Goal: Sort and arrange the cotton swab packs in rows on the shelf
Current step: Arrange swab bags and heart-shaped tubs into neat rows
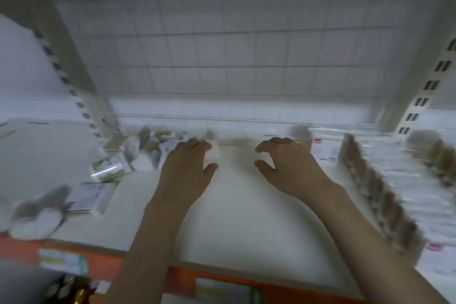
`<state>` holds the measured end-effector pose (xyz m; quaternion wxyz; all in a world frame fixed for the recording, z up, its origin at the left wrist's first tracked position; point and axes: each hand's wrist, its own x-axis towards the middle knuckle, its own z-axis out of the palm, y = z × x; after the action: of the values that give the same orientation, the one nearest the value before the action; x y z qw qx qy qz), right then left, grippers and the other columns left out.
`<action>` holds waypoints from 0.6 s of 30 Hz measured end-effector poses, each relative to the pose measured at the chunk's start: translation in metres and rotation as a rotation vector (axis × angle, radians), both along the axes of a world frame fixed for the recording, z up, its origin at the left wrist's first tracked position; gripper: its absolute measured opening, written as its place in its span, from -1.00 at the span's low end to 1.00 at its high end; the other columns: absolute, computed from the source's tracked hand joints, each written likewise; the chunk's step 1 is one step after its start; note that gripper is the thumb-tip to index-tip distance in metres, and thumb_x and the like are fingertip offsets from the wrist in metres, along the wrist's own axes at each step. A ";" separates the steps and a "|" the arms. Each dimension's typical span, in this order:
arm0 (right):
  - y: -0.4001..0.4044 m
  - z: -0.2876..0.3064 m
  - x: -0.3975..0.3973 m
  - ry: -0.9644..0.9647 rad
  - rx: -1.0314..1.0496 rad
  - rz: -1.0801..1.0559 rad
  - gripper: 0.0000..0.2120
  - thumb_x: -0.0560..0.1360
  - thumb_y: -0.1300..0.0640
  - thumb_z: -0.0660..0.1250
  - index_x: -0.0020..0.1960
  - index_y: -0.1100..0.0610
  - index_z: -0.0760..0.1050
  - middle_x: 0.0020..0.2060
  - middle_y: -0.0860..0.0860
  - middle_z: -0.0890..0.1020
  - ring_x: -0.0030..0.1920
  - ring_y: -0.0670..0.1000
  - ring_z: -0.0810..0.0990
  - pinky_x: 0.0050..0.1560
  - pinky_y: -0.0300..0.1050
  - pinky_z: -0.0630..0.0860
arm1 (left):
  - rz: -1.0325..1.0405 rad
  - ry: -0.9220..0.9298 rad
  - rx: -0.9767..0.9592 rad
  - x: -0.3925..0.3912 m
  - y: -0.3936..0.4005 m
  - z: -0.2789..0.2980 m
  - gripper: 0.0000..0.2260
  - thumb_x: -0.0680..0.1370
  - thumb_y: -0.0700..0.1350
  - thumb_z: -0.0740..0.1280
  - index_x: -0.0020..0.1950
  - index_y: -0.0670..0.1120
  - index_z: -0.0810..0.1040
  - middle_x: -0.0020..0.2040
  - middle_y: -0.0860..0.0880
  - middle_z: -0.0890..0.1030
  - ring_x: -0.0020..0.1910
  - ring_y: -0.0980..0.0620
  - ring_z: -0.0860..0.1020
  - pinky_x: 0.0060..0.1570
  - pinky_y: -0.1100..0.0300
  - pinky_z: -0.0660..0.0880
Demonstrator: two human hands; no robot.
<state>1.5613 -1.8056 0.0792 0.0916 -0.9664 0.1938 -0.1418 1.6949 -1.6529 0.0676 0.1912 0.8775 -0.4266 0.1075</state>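
While blur smears the whole view, both hands reach onto the white shelf [237,217]. Left hand [190,168] curls round a small white pack [213,153]; what it is cannot be read. Right hand [288,165] hovers with fingers bent like a claw, holding nothing. Loose packs [123,155] lie jumbled at left; a standing row [377,192] lines the right. Between them the shelf lies bare. An orange edge strip [246,281] fronts it.
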 end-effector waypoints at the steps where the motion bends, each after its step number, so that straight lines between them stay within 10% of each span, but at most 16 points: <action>1: 0.005 -0.003 0.013 0.017 0.015 0.006 -0.64 0.56 -0.03 0.18 0.33 0.03 0.38 0.18 -0.02 0.50 0.22 0.04 0.43 0.20 -0.10 0.37 | 0.027 -0.008 0.009 0.011 0.010 0.001 -0.63 0.50 0.00 0.33 0.27 -0.08 0.45 0.20 -0.04 0.49 0.22 -0.06 0.42 0.13 0.12 0.34; 18: 0.010 -0.039 0.145 0.197 0.210 -0.227 -0.42 0.49 -0.29 0.11 0.25 0.16 0.36 0.11 0.11 0.55 0.12 0.11 0.51 -0.06 -0.07 0.39 | -0.010 0.029 0.262 0.119 0.012 -0.004 -0.71 0.56 0.04 0.21 0.13 -0.15 0.45 0.10 -0.09 0.49 0.10 -0.07 0.44 0.03 0.10 0.37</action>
<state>1.7066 -1.7952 0.0402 0.1558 -0.9328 0.3232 -0.0350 1.8143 -1.6409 0.0633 0.0818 0.8941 -0.4387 0.0373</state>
